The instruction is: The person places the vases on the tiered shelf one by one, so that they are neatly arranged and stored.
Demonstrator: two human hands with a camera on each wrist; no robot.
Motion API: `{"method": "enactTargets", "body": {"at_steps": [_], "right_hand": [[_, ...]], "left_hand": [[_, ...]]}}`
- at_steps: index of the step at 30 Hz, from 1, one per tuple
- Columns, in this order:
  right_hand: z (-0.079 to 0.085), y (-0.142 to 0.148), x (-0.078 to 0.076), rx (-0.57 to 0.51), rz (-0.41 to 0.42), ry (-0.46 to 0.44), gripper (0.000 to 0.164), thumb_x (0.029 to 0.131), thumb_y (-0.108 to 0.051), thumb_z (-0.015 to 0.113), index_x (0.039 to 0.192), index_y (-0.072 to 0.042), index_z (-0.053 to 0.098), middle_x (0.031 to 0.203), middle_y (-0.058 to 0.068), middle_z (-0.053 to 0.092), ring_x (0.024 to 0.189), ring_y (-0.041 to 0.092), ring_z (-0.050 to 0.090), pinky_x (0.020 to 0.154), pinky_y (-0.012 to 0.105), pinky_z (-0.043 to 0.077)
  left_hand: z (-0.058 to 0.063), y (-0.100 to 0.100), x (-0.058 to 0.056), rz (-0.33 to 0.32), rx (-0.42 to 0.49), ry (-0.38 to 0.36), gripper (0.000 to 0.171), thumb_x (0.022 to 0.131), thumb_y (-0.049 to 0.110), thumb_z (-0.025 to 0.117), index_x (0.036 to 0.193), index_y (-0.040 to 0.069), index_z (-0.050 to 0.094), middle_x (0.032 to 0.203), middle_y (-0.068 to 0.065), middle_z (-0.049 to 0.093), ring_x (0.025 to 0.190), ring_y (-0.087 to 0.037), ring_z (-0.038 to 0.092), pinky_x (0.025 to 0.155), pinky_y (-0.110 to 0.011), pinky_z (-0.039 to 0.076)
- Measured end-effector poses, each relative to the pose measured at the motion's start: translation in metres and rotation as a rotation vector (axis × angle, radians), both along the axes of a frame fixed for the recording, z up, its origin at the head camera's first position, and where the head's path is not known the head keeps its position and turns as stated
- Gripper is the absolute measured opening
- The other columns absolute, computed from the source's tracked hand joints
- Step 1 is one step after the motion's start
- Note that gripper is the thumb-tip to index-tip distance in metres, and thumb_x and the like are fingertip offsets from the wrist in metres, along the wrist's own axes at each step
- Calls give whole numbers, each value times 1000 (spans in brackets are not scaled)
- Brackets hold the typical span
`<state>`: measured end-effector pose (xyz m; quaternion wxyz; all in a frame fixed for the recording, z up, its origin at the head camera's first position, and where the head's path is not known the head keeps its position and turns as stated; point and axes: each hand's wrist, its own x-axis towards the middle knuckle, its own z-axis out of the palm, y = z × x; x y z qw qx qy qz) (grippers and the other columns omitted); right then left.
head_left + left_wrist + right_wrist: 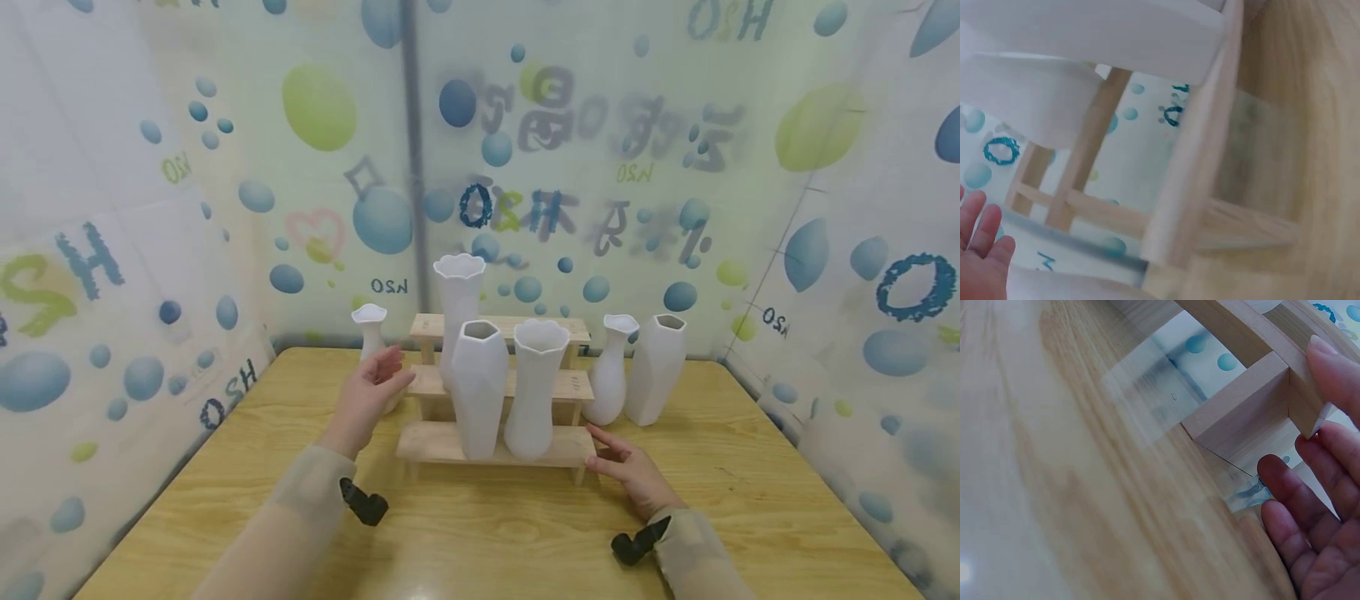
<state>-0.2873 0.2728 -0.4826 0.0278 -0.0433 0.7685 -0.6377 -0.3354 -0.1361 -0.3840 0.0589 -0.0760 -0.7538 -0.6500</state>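
A three-step wooden stand (pixel 495 450) stands mid-table. My right hand (pixel 633 479) is at the right end of its lowest step, thumb and forefinger pinching the corner of the plank (pixel 1307 403), other fingers loosely bent. My left hand (pixel 363 400) is raised beside the stand's left side, fingers extended, nothing in it; in the left wrist view its fingers (pixel 985 231) are apart from the wood. It partly covers a white vase (pixel 371 325) behind it. On the lowest step stand a faceted white vase (pixel 480 392) and a ruffled-rim white vase (pixel 536 392); a taller ruffled vase (pixel 459 292) rises behind.
Right of the stand, a slender-necked white vase (pixel 609 379) and an angular white vase (pixel 658 371) stand on the wooden table (pixel 480 533). Printed curtains (pixel 600 167) enclose its back and sides.
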Motion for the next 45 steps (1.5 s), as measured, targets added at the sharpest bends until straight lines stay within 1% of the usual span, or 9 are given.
{"method": "enactTargets", "body": {"at_steps": [4, 11, 18, 21, 26, 28, 32, 39, 45], "right_hand": [[1, 0, 1, -2, 4, -3, 63, 88, -12, 69, 145, -4, 42, 126, 19, 58, 107, 19, 55, 95, 35, 37], [2, 0, 1, 7, 4, 0, 63, 89, -12, 69, 145, -4, 41, 127, 19, 57, 107, 18, 55, 95, 36, 36], [2, 0, 2, 7, 18, -7, 63, 90, -14, 68, 146, -5, 40, 129, 20, 56, 108, 18, 55, 96, 37, 36], [1, 0, 1, 1, 20, -4, 63, 90, -14, 68, 145, -4, 40, 128, 19, 57, 108, 18, 55, 96, 37, 36], [1, 1, 0, -2, 8, -3, 63, 89, -13, 69, 145, -4, 41, 127, 20, 57, 107, 18, 56, 96, 35, 36], [1, 0, 0, 3, 7, -4, 63, 89, -14, 68, 145, -4, 41, 128, 20, 57, 108, 18, 55, 96, 36, 36], [1, 0, 0, 6, 10, -5, 63, 89, -13, 68, 145, -4, 40, 129, 21, 56, 108, 19, 55, 96, 36, 36], [1, 0, -1, -1, 9, 1, 63, 89, -14, 68, 145, -4, 41, 128, 21, 57, 109, 18, 56, 100, 42, 34], [0, 1, 1, -42, 9, -4, 58, 93, -15, 62, 145, -1, 39, 131, 22, 54, 106, 14, 56, 98, 36, 35]], "left_hand": [[-21, -14, 9, -20, -22, -36, 62, 90, 26, 70, 142, 7, 43, 143, -12, 45, 131, -27, 40, 108, -46, 34], [-54, -24, 16, -93, -121, -101, 76, 84, 38, 74, 145, 10, 39, 147, -14, 42, 136, -29, 35, 112, -47, 25], [-69, -23, 19, -115, -120, -147, 71, 87, 30, 72, 145, 5, 39, 146, -16, 41, 133, -34, 36, 107, -51, 32], [-79, -24, 16, -133, -88, -161, 71, 87, 27, 73, 144, 3, 38, 146, -17, 40, 131, -34, 38, 106, -50, 33], [-96, -30, 10, -223, -29, -182, 73, 88, 21, 71, 146, 0, 32, 150, -19, 35, 134, -37, 36, 110, -51, 27], [-98, -31, 12, -265, -26, -176, 73, 90, 18, 69, 148, -2, 28, 151, -21, 31, 135, -38, 34, 111, -52, 24], [-100, -33, 14, -301, -32, -164, 73, 92, 17, 66, 149, -1, 26, 153, -21, 27, 134, -39, 34, 111, -54, 22], [-99, -34, 17, -300, -98, -189, 74, 90, 25, 68, 151, 8, 29, 153, -18, 30, 132, -37, 37, 110, -57, 23], [-101, -33, 18, -299, -91, -182, 74, 91, 25, 68, 151, 6, 29, 152, -19, 31, 132, -38, 38, 109, -56, 24]]}}
